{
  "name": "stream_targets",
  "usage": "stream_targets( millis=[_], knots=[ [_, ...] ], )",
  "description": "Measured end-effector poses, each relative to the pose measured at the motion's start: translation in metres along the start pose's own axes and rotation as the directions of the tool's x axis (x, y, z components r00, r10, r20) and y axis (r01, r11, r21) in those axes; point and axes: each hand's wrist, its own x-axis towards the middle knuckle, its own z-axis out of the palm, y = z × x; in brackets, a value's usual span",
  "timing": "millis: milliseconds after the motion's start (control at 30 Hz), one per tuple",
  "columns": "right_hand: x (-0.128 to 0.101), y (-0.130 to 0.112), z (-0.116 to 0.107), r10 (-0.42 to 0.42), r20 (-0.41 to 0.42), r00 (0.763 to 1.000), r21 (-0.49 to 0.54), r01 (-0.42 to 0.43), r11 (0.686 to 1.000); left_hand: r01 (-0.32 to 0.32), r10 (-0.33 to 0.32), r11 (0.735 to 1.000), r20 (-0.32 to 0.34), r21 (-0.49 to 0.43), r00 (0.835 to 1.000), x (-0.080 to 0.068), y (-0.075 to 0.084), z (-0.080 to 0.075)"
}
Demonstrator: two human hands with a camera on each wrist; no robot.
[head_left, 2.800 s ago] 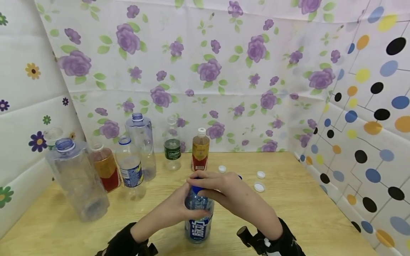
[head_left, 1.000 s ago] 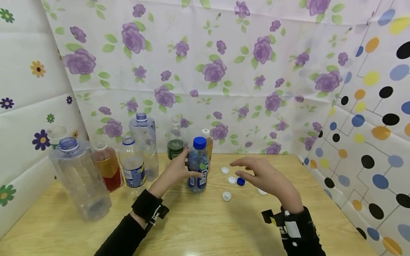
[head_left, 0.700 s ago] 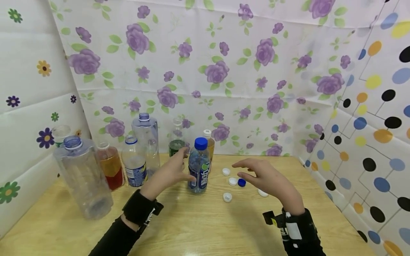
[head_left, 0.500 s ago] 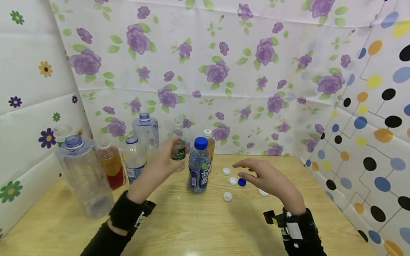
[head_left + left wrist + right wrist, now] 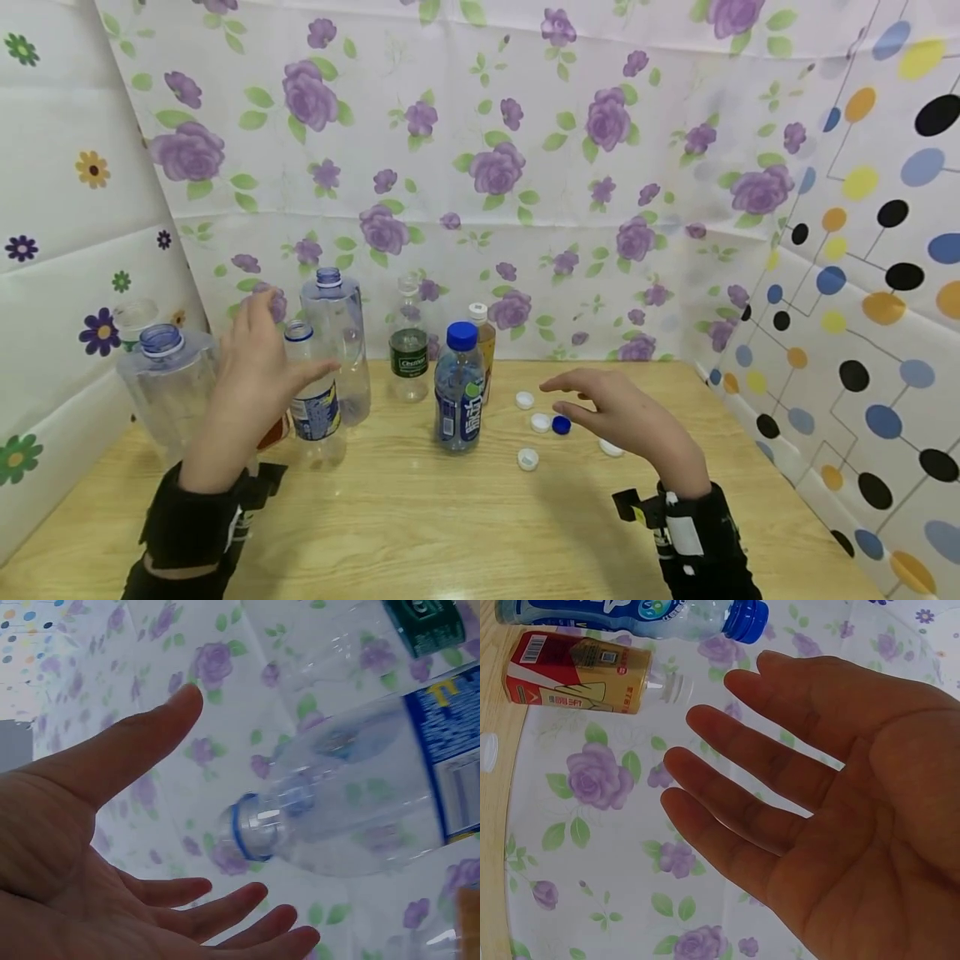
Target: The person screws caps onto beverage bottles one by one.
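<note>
My left hand (image 5: 255, 367) is raised and open, fingers spread, just left of an uncapped clear bottle with a blue-and-yellow label (image 5: 311, 392). In the left wrist view the palm (image 5: 90, 847) faces that bottle's blue-ringed neck (image 5: 259, 825) without touching it. My right hand (image 5: 611, 412) hovers open, palm down, over loose caps: a blue cap (image 5: 560, 425) and white caps (image 5: 540, 422) (image 5: 528, 458). A blue-capped bottle with a blue label (image 5: 459, 387) stands alone between the hands. The right wrist view shows the open right palm (image 5: 832, 817) holding nothing.
A big clear jug (image 5: 168, 383), a tall clear bottle (image 5: 333, 333), a green-label bottle (image 5: 408, 346) and a white-capped amber bottle (image 5: 483, 337) stand along the back left. A red-filled bottle is mostly hidden behind my left hand. Patterned walls enclose the wooden table (image 5: 465, 533).
My left hand let go of the blue-capped bottle and swung left past the green-label bottle to the uncapped labelled bottle. The right hand stayed hovering over the caps.
</note>
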Motion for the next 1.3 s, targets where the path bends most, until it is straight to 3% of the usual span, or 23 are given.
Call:
stream_targets(
  millis=[67, 167, 300, 533, 800, 933, 1100, 1167, 1300],
  knots=[
    [-0.001, 0.0, 0.0, 0.002, 0.003, 1.0, 0.004, -0.002, 1.0, 0.057, -0.055, 0.998, 0.087, -0.014, 0.995, 0.004, -0.006, 0.002],
    [-0.001, 0.0, 0.0, 0.003, 0.007, 1.0, 0.003, -0.003, 1.0, 0.126, -0.122, 0.992, 0.211, -0.006, 0.97, 0.009, -0.013, 0.004],
    [-0.001, -0.001, 0.0, 0.002, 0.01, 1.0, -0.003, -0.001, 1.0, 0.122, -0.121, 0.992, 0.311, 0.017, 0.943, 0.012, -0.024, 0.007],
    [0.0, 0.0, 0.0, -0.002, 0.024, 1.0, -0.01, 0.002, 1.0, 0.081, -0.089, 0.996, 0.322, 0.038, 0.943, 0.011, -0.032, 0.011],
    [0.0, 0.001, 0.002, -0.003, 0.023, 1.0, -0.002, 0.003, 1.0, 0.046, -0.046, 0.999, 0.337, 0.007, 0.94, 0.007, -0.016, 0.009],
    [0.001, 0.003, 0.005, 0.009, 0.033, 0.999, 0.011, -0.009, 1.0, -0.002, 0.027, 0.998, 0.376, -0.066, 0.926, -0.003, 0.002, 0.01],
    [0.005, 0.012, 0.013, 0.021, 0.038, 0.999, 0.022, -0.022, 1.0, -0.083, 0.16, 0.978, 0.427, -0.193, 0.89, -0.023, 0.027, 0.014],
    [0.008, 0.018, 0.018, 0.02, 0.036, 0.999, 0.016, -0.021, 1.0, -0.119, 0.218, 0.962, 0.432, -0.244, 0.875, -0.032, 0.037, 0.016],
    [0.012, 0.034, 0.029, 0.047, 0.028, 0.999, 0.016, -0.047, 0.999, -0.191, 0.352, 0.91, 0.442, -0.367, 0.825, -0.049, 0.054, 0.022]
  ],
)
